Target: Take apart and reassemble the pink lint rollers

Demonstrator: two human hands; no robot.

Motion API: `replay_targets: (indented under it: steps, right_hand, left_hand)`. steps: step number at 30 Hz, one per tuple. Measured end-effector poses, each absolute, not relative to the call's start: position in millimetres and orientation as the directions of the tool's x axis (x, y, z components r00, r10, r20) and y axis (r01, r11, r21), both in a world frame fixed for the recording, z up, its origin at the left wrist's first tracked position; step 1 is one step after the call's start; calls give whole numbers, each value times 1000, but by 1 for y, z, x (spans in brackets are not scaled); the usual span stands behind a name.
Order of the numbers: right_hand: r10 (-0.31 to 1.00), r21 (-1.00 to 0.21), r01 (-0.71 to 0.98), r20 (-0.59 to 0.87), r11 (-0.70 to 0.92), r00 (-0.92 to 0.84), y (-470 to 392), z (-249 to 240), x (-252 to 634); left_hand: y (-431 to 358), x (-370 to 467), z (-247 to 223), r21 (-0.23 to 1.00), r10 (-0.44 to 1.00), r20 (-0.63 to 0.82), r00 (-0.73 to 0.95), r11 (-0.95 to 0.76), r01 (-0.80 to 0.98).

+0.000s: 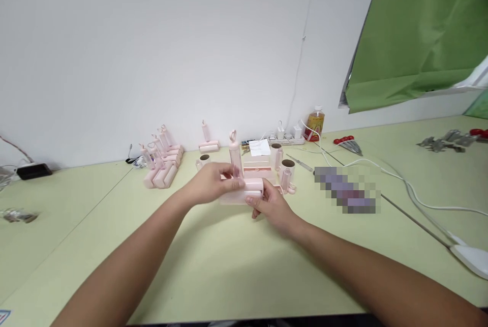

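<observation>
The pale pink plastic lint roller with a white sticky roll and an upright pink handle (241, 184) sits just above the pale green tabletop (213, 261), at the centre of the view, held between both hands. The left hand (211, 182) comes in from seven o'clock and closes its grip over the roller's left end, fingers curled round the base of the handle. The right hand (271, 206) comes in from five o'clock and pinches the roller's right end and underside, thumb on top; both grips are closed on the roller. Just behind it, at twelve o'clock, lies a pink plastic tray part (256, 169), with brown-cored rolls of white sticky paper (287, 169) standing close at one o'clock. At ten o'clock, well apart, a cluster of finished pink lint rollers (163, 163) lies in a heap near the white wall (152, 52). At one o'clock, by the wall, stands a yellow plastic bottle with a red label (315, 124) beside a white power strip (286, 140). A white cable (415, 197) runs off toward three o'clock.
</observation>
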State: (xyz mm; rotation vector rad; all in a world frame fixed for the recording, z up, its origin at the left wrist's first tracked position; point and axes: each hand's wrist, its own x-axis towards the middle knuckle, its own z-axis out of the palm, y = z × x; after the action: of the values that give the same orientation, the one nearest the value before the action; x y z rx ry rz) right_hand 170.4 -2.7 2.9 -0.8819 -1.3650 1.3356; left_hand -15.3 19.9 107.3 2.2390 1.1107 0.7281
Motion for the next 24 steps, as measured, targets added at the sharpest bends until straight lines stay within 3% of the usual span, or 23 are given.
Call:
replay_targets:
  steps: [4,9,16,24]
  right_hand:
    - [958,-977,-145,186,157,-218,-4,7,170]
    - [966,-958,-243,198,154,-167,-3,13,171]
    - [986,-974,-225,41,4,-163,-3,7,171]
    - [968,-989,-143,62,27,-244,-5,-1,169]
  left_hand:
    - [32,-4,136,701,870,303,390,-480,528]
    - [46,8,163,705,877,286,386,-465,535]
    - [75,-12,202,736,922,374,100,-361,573]
    - [85,-70,243,587,834,513,-202,-169,791]
